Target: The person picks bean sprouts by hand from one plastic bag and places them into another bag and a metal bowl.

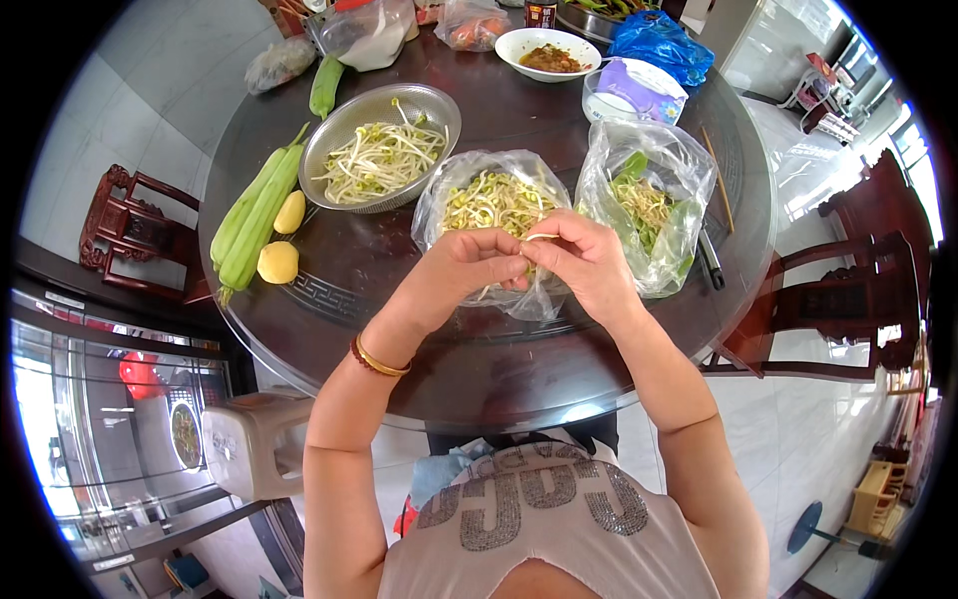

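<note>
My left hand and my right hand meet fingertip to fingertip above an open clear plastic bag of bean sprouts. A single pale bean sprout is pinched in my right fingers; my left thumb and fingers close at its end, partly hidden. Beyond my left hand, a perforated metal colander holds a heap of sprouts. Right of my right hand, a second clear bag holds green leaves and thin brownish root-like bits.
Luffa gourds and peeled potatoes lie left on the round table. A white bowl of sauce, a blue bag and a purple package stand at the back. A black handle and chopstick lie right.
</note>
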{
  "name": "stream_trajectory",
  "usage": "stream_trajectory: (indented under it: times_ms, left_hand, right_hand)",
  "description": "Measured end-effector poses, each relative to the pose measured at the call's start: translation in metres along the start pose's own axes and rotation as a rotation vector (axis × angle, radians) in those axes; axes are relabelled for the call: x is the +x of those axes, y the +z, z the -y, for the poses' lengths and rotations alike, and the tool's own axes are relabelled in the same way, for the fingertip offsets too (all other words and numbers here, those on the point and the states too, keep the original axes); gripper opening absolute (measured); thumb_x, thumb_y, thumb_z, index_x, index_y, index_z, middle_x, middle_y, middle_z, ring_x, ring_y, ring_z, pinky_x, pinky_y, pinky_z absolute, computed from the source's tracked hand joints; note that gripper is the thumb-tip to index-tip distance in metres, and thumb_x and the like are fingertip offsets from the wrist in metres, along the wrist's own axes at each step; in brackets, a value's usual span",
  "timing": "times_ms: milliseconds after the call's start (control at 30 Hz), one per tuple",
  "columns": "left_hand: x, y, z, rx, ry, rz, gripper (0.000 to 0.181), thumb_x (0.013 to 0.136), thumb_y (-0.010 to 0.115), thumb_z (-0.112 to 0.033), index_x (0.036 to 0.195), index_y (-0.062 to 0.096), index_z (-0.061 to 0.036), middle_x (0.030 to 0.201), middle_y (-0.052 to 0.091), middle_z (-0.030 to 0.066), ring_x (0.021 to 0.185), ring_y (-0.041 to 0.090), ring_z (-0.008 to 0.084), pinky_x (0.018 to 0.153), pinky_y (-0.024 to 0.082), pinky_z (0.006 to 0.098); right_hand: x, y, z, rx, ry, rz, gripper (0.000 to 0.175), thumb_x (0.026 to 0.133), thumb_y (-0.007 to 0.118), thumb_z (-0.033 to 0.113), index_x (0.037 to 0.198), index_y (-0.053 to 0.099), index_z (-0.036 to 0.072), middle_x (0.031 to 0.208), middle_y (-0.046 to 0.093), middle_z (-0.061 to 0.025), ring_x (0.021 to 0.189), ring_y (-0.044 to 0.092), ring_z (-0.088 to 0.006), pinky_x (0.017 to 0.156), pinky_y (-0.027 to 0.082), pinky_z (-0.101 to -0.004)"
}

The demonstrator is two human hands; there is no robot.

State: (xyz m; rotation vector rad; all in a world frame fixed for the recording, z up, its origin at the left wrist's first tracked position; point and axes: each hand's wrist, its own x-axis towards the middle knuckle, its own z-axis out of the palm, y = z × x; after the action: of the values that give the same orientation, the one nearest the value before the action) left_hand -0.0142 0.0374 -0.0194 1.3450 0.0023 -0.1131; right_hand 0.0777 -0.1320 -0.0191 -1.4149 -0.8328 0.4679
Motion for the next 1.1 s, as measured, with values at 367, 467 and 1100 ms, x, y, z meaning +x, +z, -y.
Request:
stream_trajectory:
  times_ms: [367, 467, 1100]
  left_hand:
    - [-0.004, -0.006, -0.005, -0.267, 0.01, -0.07, 0.023, 0.093, 0.056, -0.013, 0.107, 0.064, 0.0029, 0.099, 0.064, 0.0069, 0.089, 0.056, 0.0124, 0.081, 0.046, 0.0277]
    - [-0.003, -0.01, -0.004, -0.271, 0.026, -0.09, 0.023, 0.093, 0.056, -0.013, 0.107, 0.064, 0.0028, 0.104, 0.064, 0.008, 0.091, 0.057, 0.0134, 0.082, 0.046, 0.028]
    - [-0.002, -0.011, -0.004, -0.068, -0.006, -0.101, 0.018, 0.092, 0.055, -0.012, 0.101, 0.065, -0.0006, 0.098, 0.065, 0.0037, 0.083, 0.054, 0.0084, 0.078, 0.044, 0.0236]
  right_hand:
    - [-0.002, -0.041, 0.021, -0.467, -0.405, -0.487, 0.005, 0.083, 0.064, 0.005, 0.086, 0.065, 0.001, 0.08, 0.06, -0.0063, 0.069, 0.055, -0.0108, 0.063, 0.043, -0.0231]
    - [-0.004, -0.075, 0.025, -0.71, -0.032, -0.635, 0.009, 0.08, 0.064, 0.003, 0.089, 0.066, 0.003, 0.083, 0.062, -0.0082, 0.072, 0.057, -0.0149, 0.067, 0.046, -0.0269]
    - [0.01, -0.041, 0.008, -0.719, -0.408, -0.524, 0.019, 0.077, 0.065, 0.003, 0.096, 0.066, 0.007, 0.076, 0.061, -0.0047, 0.069, 0.056, -0.0167, 0.07, 0.045, -0.0306]
